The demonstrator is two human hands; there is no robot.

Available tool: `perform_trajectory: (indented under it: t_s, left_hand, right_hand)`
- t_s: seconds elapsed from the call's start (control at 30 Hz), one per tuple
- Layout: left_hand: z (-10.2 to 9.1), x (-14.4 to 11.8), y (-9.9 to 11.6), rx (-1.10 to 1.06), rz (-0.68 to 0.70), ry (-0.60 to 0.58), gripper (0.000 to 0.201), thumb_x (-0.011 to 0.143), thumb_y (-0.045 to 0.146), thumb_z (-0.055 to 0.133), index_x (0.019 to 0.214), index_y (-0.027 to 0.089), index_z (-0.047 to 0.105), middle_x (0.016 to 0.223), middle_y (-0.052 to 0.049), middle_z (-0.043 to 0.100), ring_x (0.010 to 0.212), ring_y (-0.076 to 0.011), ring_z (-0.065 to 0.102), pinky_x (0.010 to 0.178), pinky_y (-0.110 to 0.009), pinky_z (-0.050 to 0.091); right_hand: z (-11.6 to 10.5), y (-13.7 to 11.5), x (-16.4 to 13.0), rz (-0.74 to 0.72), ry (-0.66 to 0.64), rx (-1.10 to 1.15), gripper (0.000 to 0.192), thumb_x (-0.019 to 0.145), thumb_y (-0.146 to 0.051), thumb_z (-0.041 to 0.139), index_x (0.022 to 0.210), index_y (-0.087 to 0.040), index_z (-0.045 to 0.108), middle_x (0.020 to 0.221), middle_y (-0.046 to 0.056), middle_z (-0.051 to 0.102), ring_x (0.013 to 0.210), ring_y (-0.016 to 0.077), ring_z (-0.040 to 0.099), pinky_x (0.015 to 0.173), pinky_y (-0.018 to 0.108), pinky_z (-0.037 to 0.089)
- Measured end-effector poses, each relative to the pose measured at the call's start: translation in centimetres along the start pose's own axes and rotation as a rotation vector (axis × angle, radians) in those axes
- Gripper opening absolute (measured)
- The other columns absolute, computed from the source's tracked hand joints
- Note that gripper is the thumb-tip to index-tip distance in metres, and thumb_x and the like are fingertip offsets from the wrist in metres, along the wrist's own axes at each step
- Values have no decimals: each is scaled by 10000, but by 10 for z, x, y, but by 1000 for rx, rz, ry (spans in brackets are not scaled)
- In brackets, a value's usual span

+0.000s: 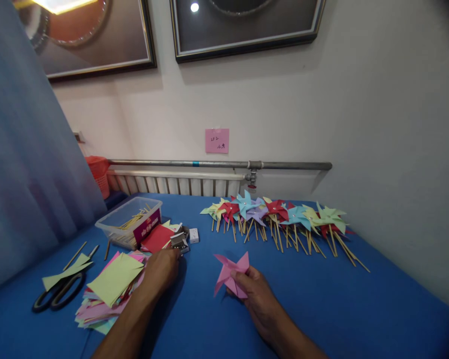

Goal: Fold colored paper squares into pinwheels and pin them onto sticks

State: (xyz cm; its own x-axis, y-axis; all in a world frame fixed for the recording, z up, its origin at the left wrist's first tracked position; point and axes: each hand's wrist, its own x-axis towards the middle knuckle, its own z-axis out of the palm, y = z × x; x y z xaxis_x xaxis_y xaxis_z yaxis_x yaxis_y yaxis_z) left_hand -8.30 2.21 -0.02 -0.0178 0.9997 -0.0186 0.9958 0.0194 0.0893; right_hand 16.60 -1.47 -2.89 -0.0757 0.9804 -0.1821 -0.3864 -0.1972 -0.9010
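My right hand (pixel 254 294) pinches a pink paper pinwheel (pixel 232 276) at its middle, thumb on top, just above the blue table. My left hand (pixel 162 269) reaches to the near side of a small open box (pixel 179 242) of dark, tiny pieces, perhaps pins. Its fingertips are at the box edge and partly hidden, so I cannot see whether they grip anything. Close to that box lie a small white box (pixel 193 235) and red paper sheets (pixel 157 238). A stack of coloured paper (pixel 115 279) sits left of my left forearm.
Several finished pinwheels on sticks (pixel 277 212) lie in a row at the back right. A clear plastic container (pixel 108 219) holds wooden sticks. Black-handled scissors (pixel 62 294) rest at the left under a pale green paper piece (pixel 68 271). A pipe (pixel 224 163) runs along the wall.
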Motion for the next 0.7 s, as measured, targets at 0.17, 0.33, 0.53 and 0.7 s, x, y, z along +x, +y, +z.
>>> perform_trajectory:
  t_s: [0.17, 0.33, 0.53, 0.7]
  left_hand:
    - [3, 1, 2, -1, 33, -15, 261, 954, 193, 468, 991, 192, 727, 1055, -155, 766, 988, -301, 716, 753, -335, 443]
    - [11, -7, 24, -82, 230, -29, 210, 933, 186, 503, 924, 193, 712, 1034, -109, 764, 1003, -264, 700, 790, -323, 434]
    - [15, -16, 38, -197, 393, -8, 195, 918, 165, 520, 927, 208, 710, 1011, -80, 757, 985, -234, 684, 807, -311, 420]
    - [9, -11, 24, -285, 319, 39, 185, 889, 136, 519, 897, 197, 693, 962, -57, 745, 928, -206, 665, 787, -295, 410]
  right_hand:
    - [1, -1, -1, -3, -7, 0, 269, 652, -366, 858, 727, -177, 683, 620, -31, 617, 590, 127, 524, 625, 269, 454]
    - [0, 0, 0, 1, 7, 13, 297, 627, -371, 890, 742, -174, 699, 631, -25, 640, 611, 135, 548, 637, 274, 473]
    - [-1, 2, 4, 0, 16, 20, 300, 626, -367, 887, 746, -171, 694, 626, -30, 634, 588, 125, 531, 602, 263, 440]
    - [-2, 3, 3, 10, 17, 4, 278, 640, -355, 864, 766, -175, 694, 639, -29, 641, 595, 128, 531, 612, 268, 435]
